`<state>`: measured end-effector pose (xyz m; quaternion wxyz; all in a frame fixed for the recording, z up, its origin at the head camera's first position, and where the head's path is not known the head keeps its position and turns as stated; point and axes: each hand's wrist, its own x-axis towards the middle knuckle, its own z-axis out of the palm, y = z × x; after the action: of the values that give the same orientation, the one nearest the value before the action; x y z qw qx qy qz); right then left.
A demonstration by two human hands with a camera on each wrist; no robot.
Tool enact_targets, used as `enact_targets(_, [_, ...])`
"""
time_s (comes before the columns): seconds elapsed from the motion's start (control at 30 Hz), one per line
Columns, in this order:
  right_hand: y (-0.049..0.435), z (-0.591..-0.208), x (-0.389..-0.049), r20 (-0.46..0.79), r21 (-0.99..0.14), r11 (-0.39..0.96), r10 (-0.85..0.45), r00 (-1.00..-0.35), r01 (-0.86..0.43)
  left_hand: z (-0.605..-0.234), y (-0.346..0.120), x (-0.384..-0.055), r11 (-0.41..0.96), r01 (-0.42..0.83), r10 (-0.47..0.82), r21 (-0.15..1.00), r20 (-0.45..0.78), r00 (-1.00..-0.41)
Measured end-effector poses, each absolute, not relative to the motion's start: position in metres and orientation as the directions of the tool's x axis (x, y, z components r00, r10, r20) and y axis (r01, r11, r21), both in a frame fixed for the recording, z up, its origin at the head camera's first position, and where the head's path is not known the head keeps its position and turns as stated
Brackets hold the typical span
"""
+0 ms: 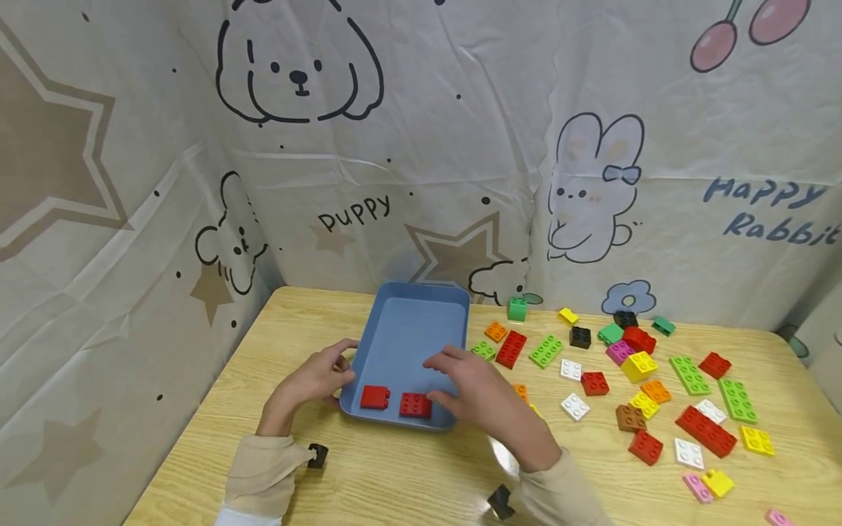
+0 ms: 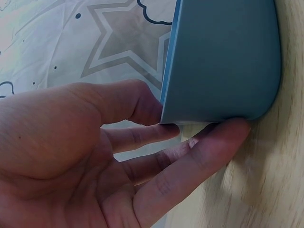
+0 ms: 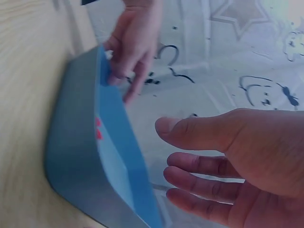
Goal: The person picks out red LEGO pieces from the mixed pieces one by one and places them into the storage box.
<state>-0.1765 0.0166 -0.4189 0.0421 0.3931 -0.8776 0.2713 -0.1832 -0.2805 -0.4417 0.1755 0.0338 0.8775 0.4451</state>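
Note:
A blue tray (image 1: 421,343) lies on the table. In its near end are two red toy bricks, one red brick (image 1: 374,397) on the left and a red studded brick (image 1: 416,405) beside it. My left hand (image 1: 320,376) grips the tray's left side. In the left wrist view its thumb (image 2: 145,107) is at the rim, while the fingers (image 2: 190,166) lie along the outer wall. Over the tray's right side hovers my right hand (image 1: 476,387), fingers loosely bent with nothing in them. The right wrist view shows its thumb (image 3: 199,135) apart from the fingers.
Right of the tray, many loose bricks are scattered, among them a long red brick (image 1: 706,431), a green brick (image 1: 517,308) and a brown brick (image 1: 631,418). A printed cloth (image 1: 421,131) hangs behind the table (image 1: 395,482). Black pieces (image 1: 318,456) show near both sleeves.

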Motion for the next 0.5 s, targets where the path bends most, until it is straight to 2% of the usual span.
enact_targets(0.17, [0.037, -0.412, -0.179, 0.361, -0.450, 0.547, -0.612, -0.704, -0.706, -0.441, -0.280, -0.184, 0.607, -0.099, 0.206, 0.789, -0.276, -0.939])
enact_targets(0.5, [0.070, -0.422, -0.203, 0.413, -0.504, 0.565, -0.506, -0.757, -0.653, -0.444, -0.279, -0.183, 0.616, -0.059, 0.226, 0.785, -0.248, -0.942])
